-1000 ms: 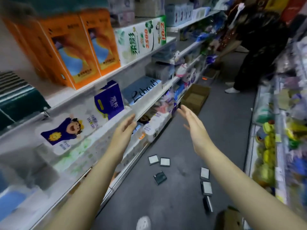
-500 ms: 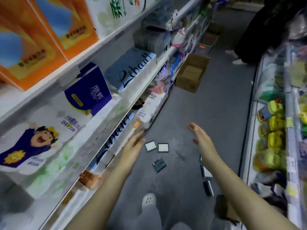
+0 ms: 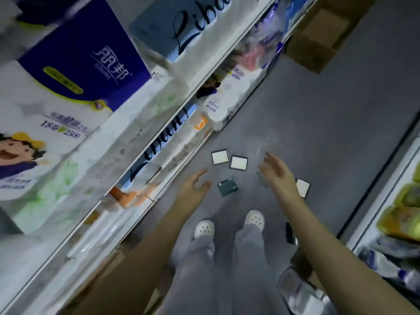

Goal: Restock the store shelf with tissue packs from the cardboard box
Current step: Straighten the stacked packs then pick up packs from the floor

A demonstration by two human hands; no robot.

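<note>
View: the head is tipping down from the upper shelves toward the floor (image 3: pixel 318 133); the orange cartons seen a second ago are dropping out of sight, and the person's own shoes (image 3: pixel 204 228) are coming into view.
Left hand (image 3: pixel 193 189): sinking from shelf height toward the floor; its fingers (image 3: pixel 201 174) are hanging straight and loose, released, carrying nothing.
Right hand (image 3: pixel 280 176): sinking alongside it, smeared by motion; its fingers are spreading open and are likewise carrying nothing.
Tissue packs (image 3: pixel 219 157): lying scattered on the floor; two white ones are sitting just beyond the left fingers; a dark pack (image 3: pixel 227 187) is lying just beside the left thumb, between the two hands; another white one is showing just behind the right hand; none is being touched.
Cardboard box (image 3: pixel 318 39): standing open well beyond the fingertips, by the foot of the shelf (image 3: pixel 159 123); a brown corner is also showing under the right forearm, and I cannot tell what it is.
Shelf stock: big packs, a purple pack (image 3: pixel 84 62) among them, are crowding the tiers to the left of the left fingers.
Meaning: the hands are coming away from the shelf empty; judging from their path, the person is going down for the next loose pack; restocking is looking unfinished while packs are lying on the floor.
</note>
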